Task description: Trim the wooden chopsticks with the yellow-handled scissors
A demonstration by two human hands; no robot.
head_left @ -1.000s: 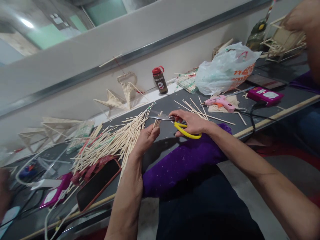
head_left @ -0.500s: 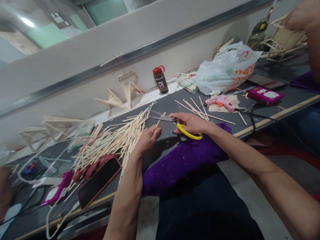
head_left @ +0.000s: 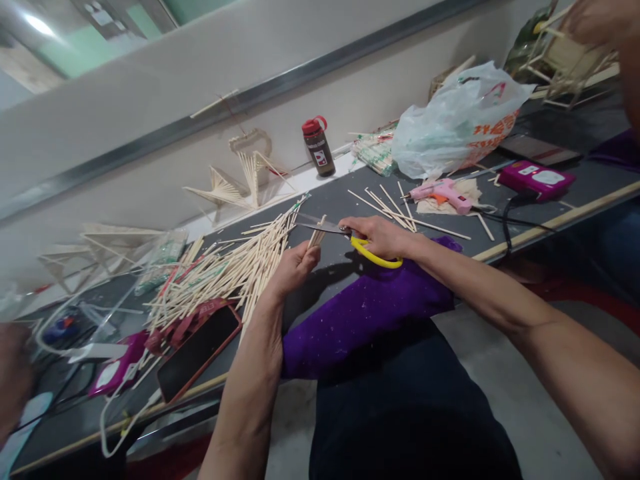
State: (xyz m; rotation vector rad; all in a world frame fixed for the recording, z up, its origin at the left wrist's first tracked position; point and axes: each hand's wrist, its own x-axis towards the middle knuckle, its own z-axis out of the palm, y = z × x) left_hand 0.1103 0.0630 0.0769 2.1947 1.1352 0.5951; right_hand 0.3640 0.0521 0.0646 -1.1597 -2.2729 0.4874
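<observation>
My left hand is wrapped round a small bundle of thin wooden sticks, their tips pointing up. In my right hand are scissors with yellow handles, fingers in the loops. The open blades reach left to the upper part of the bundle. A large pile of loose sticks lies left of my left hand. Below both hands a purple cloth hangs over the table's front edge.
Behind the hands stand a red-capped bottle and stick models. A pink glue gun, plastic bag and purple box are right. A phone lies left. Another person's hand holds a stick frame.
The bundle's top sticks up a little more above the blades, which have dropped slightly relative to it. The head view has shifted a little.
</observation>
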